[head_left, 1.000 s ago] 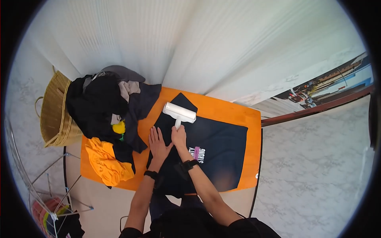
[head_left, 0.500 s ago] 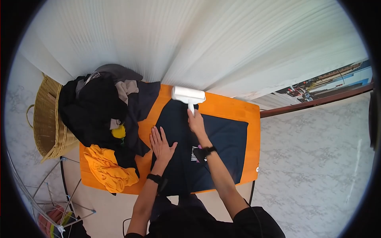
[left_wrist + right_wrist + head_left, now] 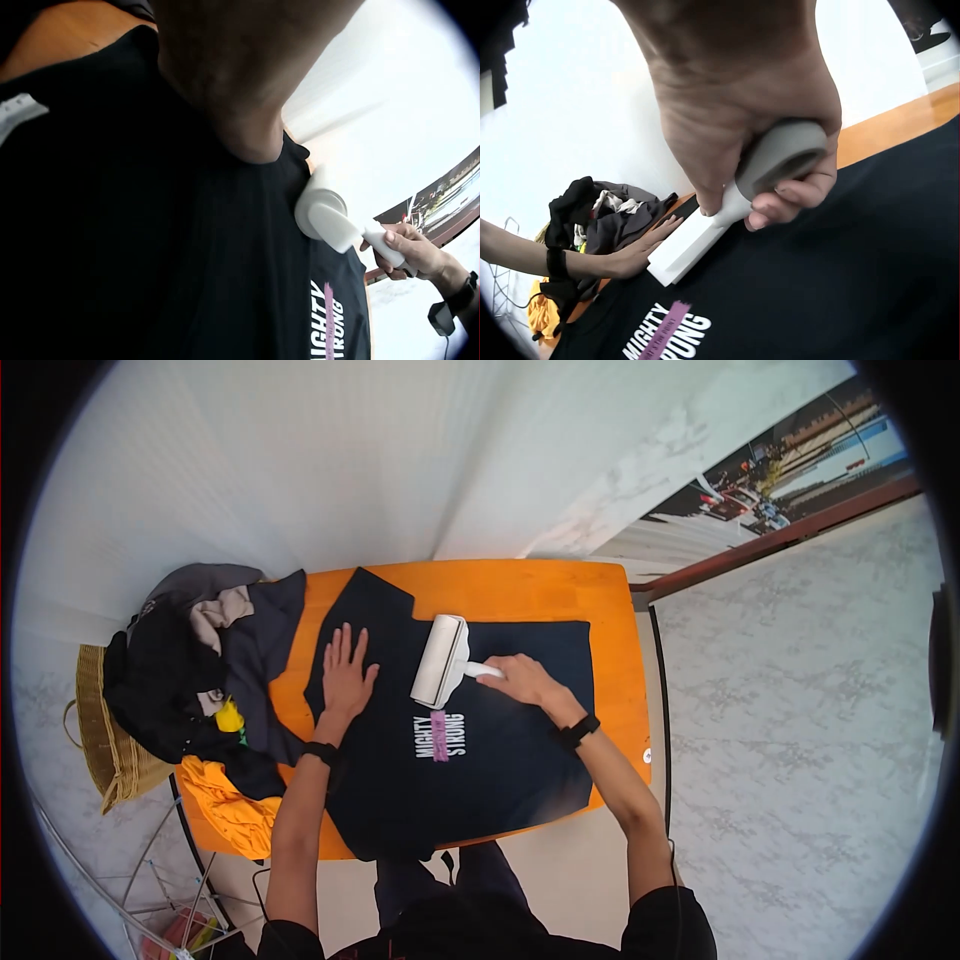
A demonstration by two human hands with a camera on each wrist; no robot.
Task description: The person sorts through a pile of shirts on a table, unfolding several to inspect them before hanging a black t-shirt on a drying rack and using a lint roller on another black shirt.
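Observation:
A dark navy shirt [image 3: 500, 770] with "MIGHTY STRONG" lettering [image 3: 440, 736] lies spread on the orange table. My left hand [image 3: 346, 678] rests with its fingers spread on the shirt's left part. The right hand [image 3: 528, 680] grips the handle of a white roller [image 3: 440, 660], whose head lies on the shirt just above the lettering. In the right wrist view, fingers of the right hand [image 3: 742, 142] curl round the grey end of the handle, and the roller head [image 3: 686, 251] points toward the left hand [image 3: 634, 255]. The left wrist view shows the roller [image 3: 322, 214] beyond the left forearm.
Dark clothes [image 3: 165, 670] are heaped on the table's left side, with an orange garment [image 3: 225, 805] in front of them. A wicker basket [image 3: 100, 750] stands at the left, above a metal rack [image 3: 150, 885]. White curtains [image 3: 330, 460] hang behind the orange table [image 3: 520, 585].
The right hand has moved the roller from the shirt's far edge back toward the lettering, turning its head upright in the view. My left hand stays flat on the shirt; the head view has shifted.

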